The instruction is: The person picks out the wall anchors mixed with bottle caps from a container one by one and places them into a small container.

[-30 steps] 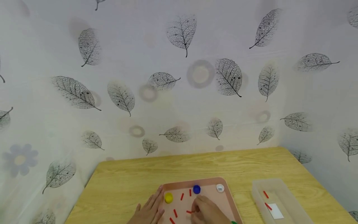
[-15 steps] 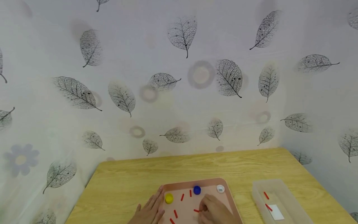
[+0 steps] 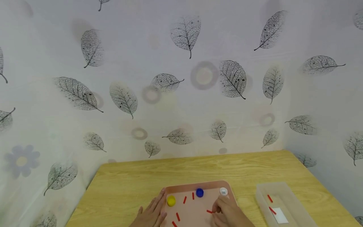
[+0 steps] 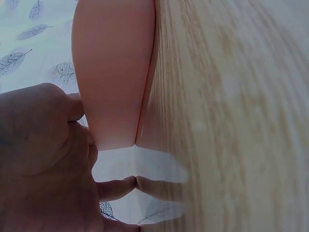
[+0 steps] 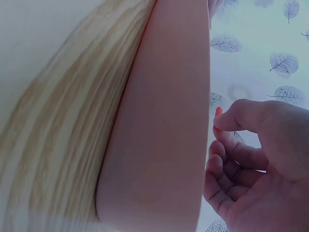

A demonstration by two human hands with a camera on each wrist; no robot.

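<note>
My right hand [image 3: 228, 212] pinches a short red stick [image 3: 209, 211] between thumb and index finger, over the right part of a pink tray [image 3: 195, 186]. In the right wrist view the red stick [image 5: 218, 111] shows only as a small tip above the thumb, and the other fingers are curled. My left hand [image 3: 151, 210] lies along the tray's left side with its fingers extended, touching the wall. Several more red sticks [image 3: 185, 200] are scattered on the tray floor. A yellow round cap [image 3: 171, 200], a blue one [image 3: 199, 192] and a white one [image 3: 223, 191] are along the far side.
To the right of the tray, a translucent plastic box [image 3: 296, 201] holds two red sticks [image 3: 270, 198] and a white card [image 3: 280, 215]. Everything stands on a wood-grain table [image 3: 127, 179], backed by a leaf-patterned wall covering [image 3: 175, 107].
My right hand has moved to the right across the tray, carrying the pinched red stick. A green edge beside the right wrist is now hidden. My left hand has stayed in place.
</note>
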